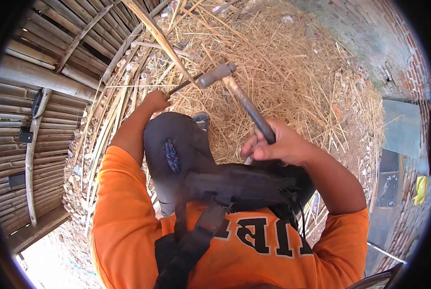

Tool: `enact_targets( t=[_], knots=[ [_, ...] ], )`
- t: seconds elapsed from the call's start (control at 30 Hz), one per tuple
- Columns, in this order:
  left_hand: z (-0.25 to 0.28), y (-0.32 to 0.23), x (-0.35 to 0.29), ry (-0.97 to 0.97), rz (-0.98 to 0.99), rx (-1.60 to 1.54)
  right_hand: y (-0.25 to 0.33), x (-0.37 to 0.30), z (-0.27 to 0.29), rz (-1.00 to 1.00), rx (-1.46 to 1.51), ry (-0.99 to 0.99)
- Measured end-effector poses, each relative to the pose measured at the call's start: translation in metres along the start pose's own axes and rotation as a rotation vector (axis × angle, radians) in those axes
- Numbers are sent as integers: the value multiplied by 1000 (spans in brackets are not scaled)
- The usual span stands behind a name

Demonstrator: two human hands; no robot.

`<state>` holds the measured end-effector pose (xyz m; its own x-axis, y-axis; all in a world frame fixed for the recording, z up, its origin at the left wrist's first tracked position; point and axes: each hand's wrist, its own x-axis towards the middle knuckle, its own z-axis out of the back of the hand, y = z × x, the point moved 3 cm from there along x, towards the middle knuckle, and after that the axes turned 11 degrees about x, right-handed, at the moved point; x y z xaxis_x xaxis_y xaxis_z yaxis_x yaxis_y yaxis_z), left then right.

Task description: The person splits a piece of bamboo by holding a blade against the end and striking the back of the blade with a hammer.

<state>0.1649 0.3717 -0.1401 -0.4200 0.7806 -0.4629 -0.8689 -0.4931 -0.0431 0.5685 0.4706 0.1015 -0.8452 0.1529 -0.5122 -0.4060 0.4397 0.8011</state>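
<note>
My right hand (275, 144) is wrapped around the lower handle of a hammer (244, 101). Its metal head points up and left, over the tip of a dark, narrow blade. That blade belongs to a knife (180, 86), whose short handle sits in my closed left hand (156, 102) beyond my left knee. A long pale bamboo strip (160, 36) slants down from the top edge, and its near end meets the blade close to the hammer head. Whether the hammer head touches the blade or the strip, I cannot tell.
Bamboo shavings (278, 58) cover the ground ahead. Long split strips (112, 118) lie along the left, beside a bamboo slat wall (46, 108). A worn plaster and brick wall (369, 38) stands at the right, with a grey panel (401, 127) and a yellow cloth (420, 189).
</note>
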Motion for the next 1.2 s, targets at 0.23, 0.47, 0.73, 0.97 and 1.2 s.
enact_targets(
  t=[0.23,0.47,0.73,0.97,1.2],
  knots=[
    [5,4,-8,-94,-100,65,-1,-69,-64,-44,-45,-78],
    [5,-14,-19,-9,-62,16,-17,-119,-86,165,31,-231],
    [37,-16,-5,-106,-51,-37,37,-40,17,191,-225,-265],
    [25,-6,50,-51,-144,29,38,148,122,247,-753,-500],
    [28,-40,59,89,-213,128,-41,209,138,338,-595,-600]
  ],
)
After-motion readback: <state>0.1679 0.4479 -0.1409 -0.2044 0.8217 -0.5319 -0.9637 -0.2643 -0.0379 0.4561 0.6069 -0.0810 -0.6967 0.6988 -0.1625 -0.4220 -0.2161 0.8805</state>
